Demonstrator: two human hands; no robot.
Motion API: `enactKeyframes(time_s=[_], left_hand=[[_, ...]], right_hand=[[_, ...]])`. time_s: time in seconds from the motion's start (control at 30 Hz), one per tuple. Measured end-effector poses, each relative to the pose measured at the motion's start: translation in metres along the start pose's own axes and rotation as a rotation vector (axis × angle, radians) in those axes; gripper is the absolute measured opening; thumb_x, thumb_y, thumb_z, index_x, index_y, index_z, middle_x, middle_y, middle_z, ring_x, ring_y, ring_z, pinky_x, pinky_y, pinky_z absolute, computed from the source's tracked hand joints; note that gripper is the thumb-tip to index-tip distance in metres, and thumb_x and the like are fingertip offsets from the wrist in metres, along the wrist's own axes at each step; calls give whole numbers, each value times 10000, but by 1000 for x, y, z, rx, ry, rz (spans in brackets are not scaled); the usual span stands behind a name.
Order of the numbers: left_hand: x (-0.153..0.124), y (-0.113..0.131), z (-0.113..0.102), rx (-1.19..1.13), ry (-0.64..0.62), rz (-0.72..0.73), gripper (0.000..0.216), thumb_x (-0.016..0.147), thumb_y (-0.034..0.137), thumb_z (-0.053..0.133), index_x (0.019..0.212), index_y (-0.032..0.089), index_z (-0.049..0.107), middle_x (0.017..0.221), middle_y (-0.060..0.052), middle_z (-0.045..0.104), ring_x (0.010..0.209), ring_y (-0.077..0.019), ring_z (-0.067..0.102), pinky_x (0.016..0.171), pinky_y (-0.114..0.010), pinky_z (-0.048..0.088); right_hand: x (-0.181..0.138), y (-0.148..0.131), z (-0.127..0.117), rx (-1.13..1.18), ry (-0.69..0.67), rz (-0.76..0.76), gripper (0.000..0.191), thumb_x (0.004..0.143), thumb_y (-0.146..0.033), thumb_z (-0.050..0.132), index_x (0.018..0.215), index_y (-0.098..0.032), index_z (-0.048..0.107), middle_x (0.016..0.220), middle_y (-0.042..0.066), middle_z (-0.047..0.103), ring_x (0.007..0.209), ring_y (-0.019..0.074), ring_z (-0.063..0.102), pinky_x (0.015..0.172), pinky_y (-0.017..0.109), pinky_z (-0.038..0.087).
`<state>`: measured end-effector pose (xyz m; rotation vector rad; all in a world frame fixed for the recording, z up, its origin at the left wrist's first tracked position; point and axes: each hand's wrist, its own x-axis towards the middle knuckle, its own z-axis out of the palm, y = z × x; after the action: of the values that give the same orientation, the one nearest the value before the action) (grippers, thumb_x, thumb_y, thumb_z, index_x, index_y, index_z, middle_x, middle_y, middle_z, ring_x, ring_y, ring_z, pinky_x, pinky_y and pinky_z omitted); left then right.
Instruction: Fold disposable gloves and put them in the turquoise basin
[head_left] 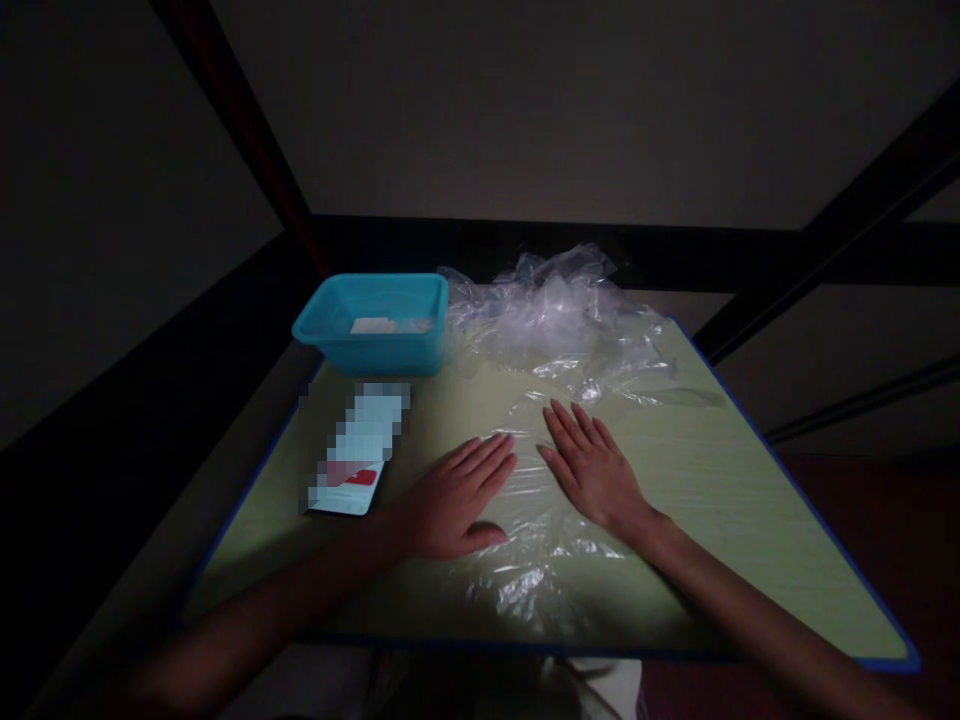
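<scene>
one left hand (457, 500) is lying flat, fingers nearly together, thumb spread, pointing toward 2 o'clock. at its 3 o'clock, clear plastic film (531, 515) is spanning the gap, long axis seemingly running 12 to 6. the right hand (596, 475), about equally near, is resting flat, thumb apart, pointing toward 11. pixelation is covering much of the phone (358, 455); the film's far end is blending into crumpled plastic (555, 320) toward 12, its boundary unclear.

A clear, glossy plastic film (534, 500) lies spread but wrinkled on the pale green tabletop (750, 490), its near end more crumpled than its middle
</scene>
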<state>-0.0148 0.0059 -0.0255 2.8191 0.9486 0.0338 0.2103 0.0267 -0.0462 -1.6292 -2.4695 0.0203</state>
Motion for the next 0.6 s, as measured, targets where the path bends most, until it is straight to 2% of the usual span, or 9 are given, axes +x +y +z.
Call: enactKeyframes(time_s=[0.17,0.27,0.4,0.6], left_hand=[[5,-3,-1,22,-26,73,772,833,532,478,1391,41,268,1489,-195,206,1397,-272,109,1132,-414,136],[12,-10,-1,16,7,118,762,845,545,453,1388,43,274,1487,-193,216,1398,-263,109,1133,-408,136],[22,-18,-5,20,-14,159,772,841,536,472,1390,33,269,1488,-198,203,1396,-262,121,1133,-397,139],[21,-25,-9,14,-11,170,787,824,551,491,1415,102,231,1499,-165,191,1399,-251,105,1133,-406,135]], right_hand=[[-13,1,-2,-27,5,24,565,947,-423,237,1393,-96,356,1456,111,324,1344,315,272,1052,500,290],[-14,3,-3,-22,24,18,562,947,-435,220,1397,-125,355,1454,111,326,1342,311,279,1042,516,298],[-12,9,-2,-38,41,66,568,943,-441,231,1385,-115,378,1448,124,335,1334,324,292,1039,518,303],[-13,21,-4,14,56,79,559,944,-446,231,1409,-152,331,1448,130,342,1351,306,259,1044,540,286]])
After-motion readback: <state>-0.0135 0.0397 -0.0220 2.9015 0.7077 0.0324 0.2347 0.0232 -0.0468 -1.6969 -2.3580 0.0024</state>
